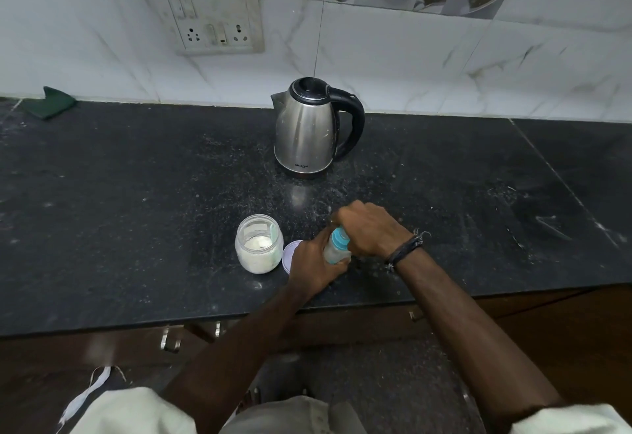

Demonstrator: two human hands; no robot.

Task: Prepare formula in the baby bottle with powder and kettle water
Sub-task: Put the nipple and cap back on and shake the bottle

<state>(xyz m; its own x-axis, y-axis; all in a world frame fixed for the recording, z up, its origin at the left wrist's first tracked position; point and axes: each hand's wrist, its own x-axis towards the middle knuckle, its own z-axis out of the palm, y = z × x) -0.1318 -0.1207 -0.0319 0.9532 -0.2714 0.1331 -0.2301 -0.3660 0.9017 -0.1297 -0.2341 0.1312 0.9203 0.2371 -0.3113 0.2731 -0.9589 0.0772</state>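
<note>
Cap work on the small clear baby bottle with turquoise screw collar, held low over the black speckled stone counter near its front edge.

Left hand wraps the bottle body; right hand clenches over the collar, probably twisting; opening or closing, cannot tell. The open glass jar of white powder stands just left, its pale lid between. Steel electric kettle with black handle stands behind, well apart. Next: scooping or pouring needs the neck open. Open room to the right.
</note>
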